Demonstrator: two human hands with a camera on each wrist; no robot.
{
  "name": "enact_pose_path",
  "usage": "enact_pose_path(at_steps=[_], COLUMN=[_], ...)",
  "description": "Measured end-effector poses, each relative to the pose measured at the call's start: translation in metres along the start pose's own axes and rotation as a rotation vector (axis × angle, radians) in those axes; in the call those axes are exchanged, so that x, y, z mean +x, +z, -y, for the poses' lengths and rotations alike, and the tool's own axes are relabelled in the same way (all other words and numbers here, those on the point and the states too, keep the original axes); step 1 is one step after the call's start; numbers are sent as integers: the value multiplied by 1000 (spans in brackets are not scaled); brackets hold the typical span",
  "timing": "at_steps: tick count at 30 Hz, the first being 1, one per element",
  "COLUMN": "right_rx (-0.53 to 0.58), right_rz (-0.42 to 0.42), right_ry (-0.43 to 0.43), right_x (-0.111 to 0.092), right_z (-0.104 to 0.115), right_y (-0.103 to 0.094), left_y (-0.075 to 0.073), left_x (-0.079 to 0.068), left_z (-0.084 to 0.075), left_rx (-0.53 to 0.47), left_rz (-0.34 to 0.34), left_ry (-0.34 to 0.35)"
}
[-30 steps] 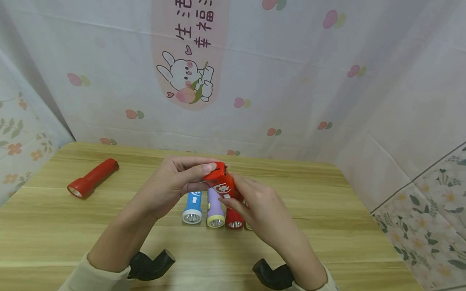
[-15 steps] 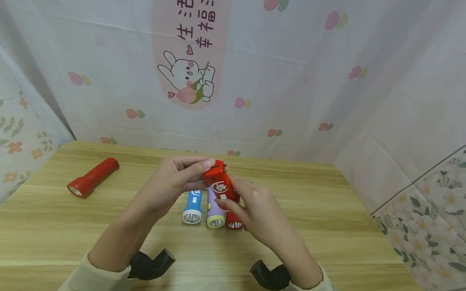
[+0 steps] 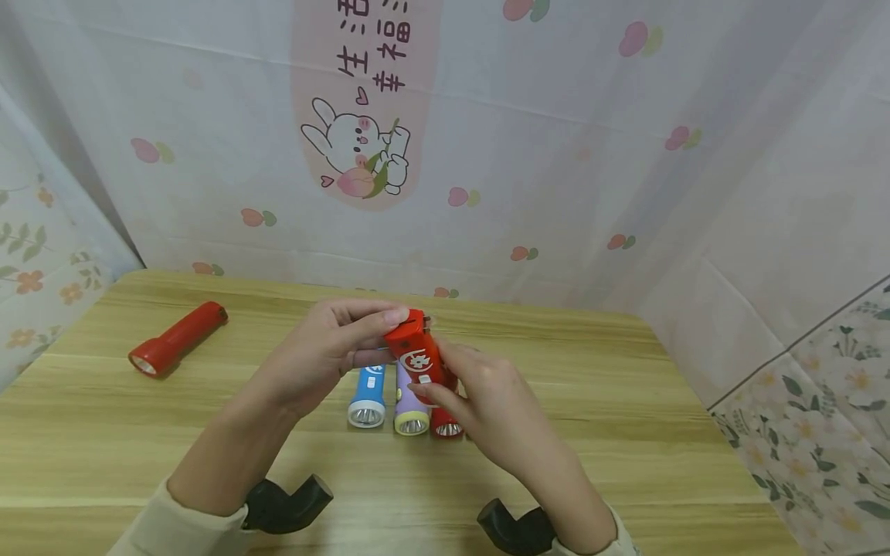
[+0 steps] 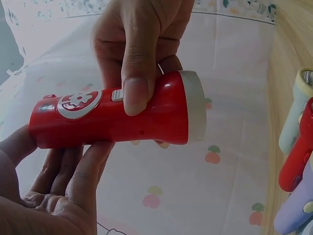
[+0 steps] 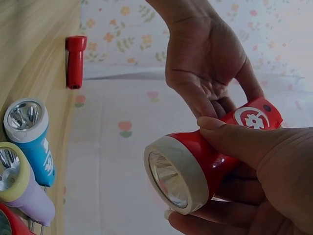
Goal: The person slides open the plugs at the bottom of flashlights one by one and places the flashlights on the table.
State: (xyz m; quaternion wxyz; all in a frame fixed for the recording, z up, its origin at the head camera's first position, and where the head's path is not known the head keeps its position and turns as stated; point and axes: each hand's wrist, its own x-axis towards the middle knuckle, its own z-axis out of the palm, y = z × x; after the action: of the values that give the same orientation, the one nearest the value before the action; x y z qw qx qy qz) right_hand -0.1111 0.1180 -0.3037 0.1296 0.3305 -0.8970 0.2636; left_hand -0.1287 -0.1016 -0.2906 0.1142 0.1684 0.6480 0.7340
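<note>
A red flashlight [image 3: 417, 361] with a pale head ring [image 4: 195, 105] and a white emblem is held up above the table. My left hand [image 3: 327, 340] holds its tail end, the thumb on the end and the fingers underneath. My right hand [image 3: 497, 398] grips the body near the head; in the left wrist view its thumb [image 4: 135, 90] lies at the grey switch. Small metal prongs stick out beside the tail. The lens [image 5: 168, 180] shows in the right wrist view and looks unlit.
Below the hands a blue flashlight [image 3: 367, 401], a purple one [image 3: 412, 405] and another red one [image 3: 447, 421] lie in a row. A pale green one [image 4: 292, 117] shows in the left wrist view. A separate red flashlight [image 3: 179, 340] lies at the table's left. A printed curtain [image 3: 556, 170] hangs behind.
The held flashlight has shifted slightly left and turned a little more upright, and my right hand has moved left with it. Both hands keep their hold.
</note>
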Motion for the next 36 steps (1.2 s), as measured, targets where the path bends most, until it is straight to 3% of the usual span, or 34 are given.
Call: enact_pose_path(at_steps=[19, 36], right_rx=[26, 14], right_rz=[92, 107], right_ry=[46, 58], right_x=[0, 1], right_z=[3, 4], right_y=[-1, 0], left_y=[3, 6], left_x=[0, 1], left_z=[1, 1], left_rx=[60, 73], left_rz=[-51, -100], left_ry=[7, -27])
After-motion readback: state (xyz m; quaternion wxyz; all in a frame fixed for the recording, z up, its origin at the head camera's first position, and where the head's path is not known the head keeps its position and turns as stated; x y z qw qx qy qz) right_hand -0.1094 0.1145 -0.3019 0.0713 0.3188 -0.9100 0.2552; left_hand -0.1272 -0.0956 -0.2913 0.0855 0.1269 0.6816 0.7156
